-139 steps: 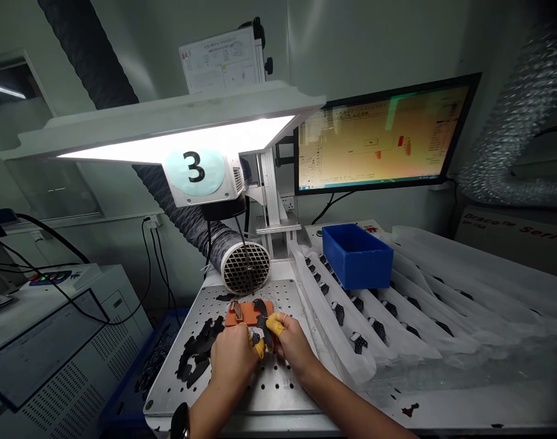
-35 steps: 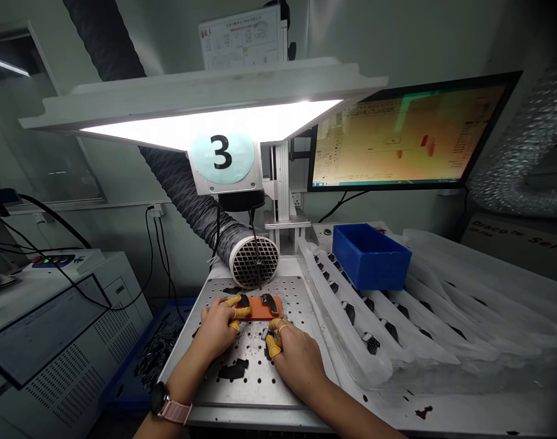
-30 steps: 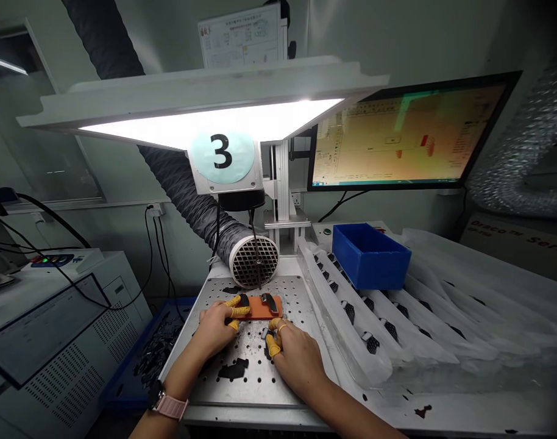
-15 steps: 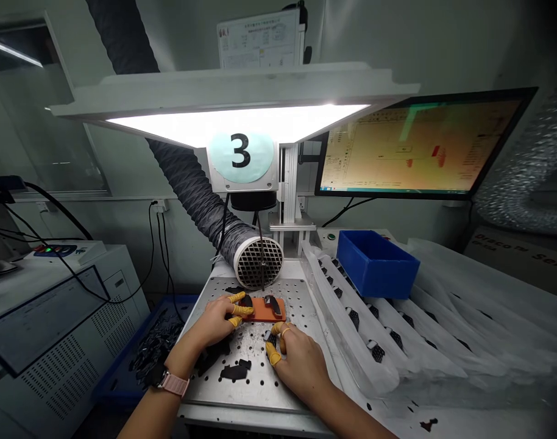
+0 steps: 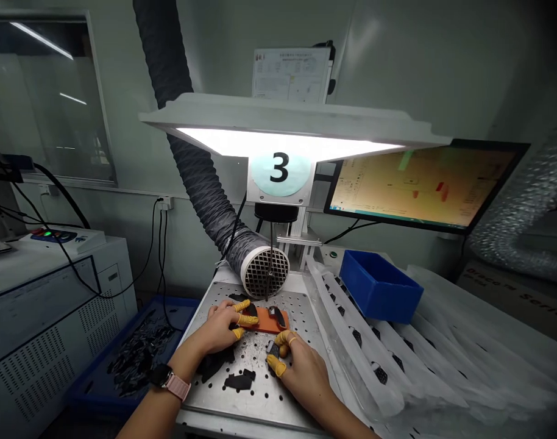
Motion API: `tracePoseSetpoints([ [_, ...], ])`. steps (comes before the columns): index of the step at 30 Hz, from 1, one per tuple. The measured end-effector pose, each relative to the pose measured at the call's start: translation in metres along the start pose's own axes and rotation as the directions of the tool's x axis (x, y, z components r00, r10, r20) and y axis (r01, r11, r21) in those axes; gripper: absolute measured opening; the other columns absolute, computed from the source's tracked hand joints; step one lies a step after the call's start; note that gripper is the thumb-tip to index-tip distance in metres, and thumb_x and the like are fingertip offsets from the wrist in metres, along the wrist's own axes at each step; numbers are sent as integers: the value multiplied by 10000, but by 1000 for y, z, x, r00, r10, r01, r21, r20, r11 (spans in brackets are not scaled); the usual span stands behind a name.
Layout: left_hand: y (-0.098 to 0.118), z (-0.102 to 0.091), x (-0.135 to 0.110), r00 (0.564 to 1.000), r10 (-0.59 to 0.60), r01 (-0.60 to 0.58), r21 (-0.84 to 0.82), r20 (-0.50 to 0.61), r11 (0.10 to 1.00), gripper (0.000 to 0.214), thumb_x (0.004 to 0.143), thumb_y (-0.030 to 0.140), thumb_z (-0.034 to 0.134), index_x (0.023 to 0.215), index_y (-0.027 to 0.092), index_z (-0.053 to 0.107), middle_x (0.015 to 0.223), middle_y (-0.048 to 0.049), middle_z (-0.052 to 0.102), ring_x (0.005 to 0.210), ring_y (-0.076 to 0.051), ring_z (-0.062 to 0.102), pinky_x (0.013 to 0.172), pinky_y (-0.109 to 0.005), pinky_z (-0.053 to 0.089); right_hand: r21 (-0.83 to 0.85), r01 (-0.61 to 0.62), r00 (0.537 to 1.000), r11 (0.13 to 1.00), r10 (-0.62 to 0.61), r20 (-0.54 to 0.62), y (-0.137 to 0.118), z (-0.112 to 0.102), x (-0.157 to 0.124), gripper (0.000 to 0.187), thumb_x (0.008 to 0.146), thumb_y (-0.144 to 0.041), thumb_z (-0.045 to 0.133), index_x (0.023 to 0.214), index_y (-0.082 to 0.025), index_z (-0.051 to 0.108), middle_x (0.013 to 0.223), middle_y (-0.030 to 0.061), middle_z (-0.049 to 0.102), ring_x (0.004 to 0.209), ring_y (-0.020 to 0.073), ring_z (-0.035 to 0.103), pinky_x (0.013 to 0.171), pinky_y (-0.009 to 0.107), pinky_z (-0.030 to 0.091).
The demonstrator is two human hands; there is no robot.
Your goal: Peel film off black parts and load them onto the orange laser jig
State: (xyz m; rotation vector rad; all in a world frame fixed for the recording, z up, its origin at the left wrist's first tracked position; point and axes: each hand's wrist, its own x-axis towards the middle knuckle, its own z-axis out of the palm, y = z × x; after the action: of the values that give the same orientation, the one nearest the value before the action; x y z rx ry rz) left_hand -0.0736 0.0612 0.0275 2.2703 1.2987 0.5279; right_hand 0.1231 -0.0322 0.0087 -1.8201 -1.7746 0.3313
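Observation:
An orange block (image 5: 266, 322) lies on the perforated metal plate (image 5: 242, 410), with a small black curved part (image 5: 277, 316) on its right end. My left hand (image 5: 221, 326), in yellow finger cots, has its fingertips around another black part (image 5: 251, 311) on the block's left end; the thumb is at the block's near left edge. Just in front of the block, my right hand (image 5: 301, 363) pinches a small black part with a grey face (image 5: 273, 349) between thumb and fingers. Flat black pieces (image 5: 239, 381) lie on the plate nearby, some partly under my left hand.
A lit lamp panel (image 5: 287, 116) overhangs the plate, with a round duct grille (image 5: 266, 272) behind the block. White foam strips (image 5: 374, 396) holding several black parts run along the right, beneath a blue box (image 5: 381, 292). At lower left stands a blue tray (image 5: 93, 393) of black pieces.
The camera view has shifted, so the scene sits lower and the lamp further right. Both hands keep nearly the same places; the part in my right hand shows more of its grey face.

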Motion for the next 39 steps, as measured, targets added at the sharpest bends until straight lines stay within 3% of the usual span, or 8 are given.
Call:
tracePoseSetpoints([
  [2,-2,-3,1,996,81,-75,-128,44,989,355,724,245,567,1037,370,678,1339,9,515,1273,-250,380,1070,-428,268,93,-13,1000,996,12,10,3,1,1,137,724,-227,590,852,-220,542,747,-39,606,650,136,540,574,232,338],
  [5,-6,-11,7,985,62,-117,-360,-161,926,377,769,344,527,1122,280,645,1369,-31,483,1275,-234,390,1077,-384,283,340,-21,999,940,8,40,11,5,2,125,759,-234,552,878,-206,525,668,-39,557,582,124,517,544,225,365],
  [8,-13,-21,13,900,-214,-45,-569,-379,821,407,744,342,511,1096,188,643,1190,-75,624,1110,-229,545,947,-341,428,603,-82,996,793,50,70,12,4,5,218,734,-260,585,923,-187,506,615,-51,499,542,116,502,518,220,394],
  [13,-33,-36,13,762,-499,113,-673,-414,731,442,706,323,417,1042,120,621,1006,-120,675,750,-194,644,584,-281,483,722,-234,971,651,192,141,-14,-32,15,298,613,-318,711,799,-173,530,595,-32,537,436,82,425,400,195,308],
  [17,-35,-44,3,827,-422,132,-601,-372,788,301,593,365,596,763,131,678,740,-63,680,639,-181,587,551,-260,421,787,-148,986,599,154,69,-41,-72,23,275,610,-342,743,753,-155,601,552,-22,555,425,75,400,386,198,287],
  [22,-16,-41,-11,996,-94,90,-307,1,947,247,518,361,708,624,150,636,590,-11,591,580,-164,513,512,-251,354,858,18,996,513,68,-62,-73,-103,33,307,646,-326,751,849,-127,634,537,-22,572,430,62,428,386,177,283],
  [30,-13,-24,-12,963,-173,183,-29,208,983,292,453,213,704,625,195,469,587,56,448,534,-109,360,471,-232,265,837,419,904,352,-81,-419,-130,-143,21,167,697,-300,729,788,-178,661,562,-25,579,462,68,487,367,165,324],
  [39,2,-25,-10,933,-273,241,157,234,958,308,450,181,688,629,197,438,647,41,469,571,-118,378,479,-243,256,812,529,847,249,-93,-523,-141,-145,2,89,684,-226,746,731,-199,675,594,-32,601,432,43,477,344,152,320],
])
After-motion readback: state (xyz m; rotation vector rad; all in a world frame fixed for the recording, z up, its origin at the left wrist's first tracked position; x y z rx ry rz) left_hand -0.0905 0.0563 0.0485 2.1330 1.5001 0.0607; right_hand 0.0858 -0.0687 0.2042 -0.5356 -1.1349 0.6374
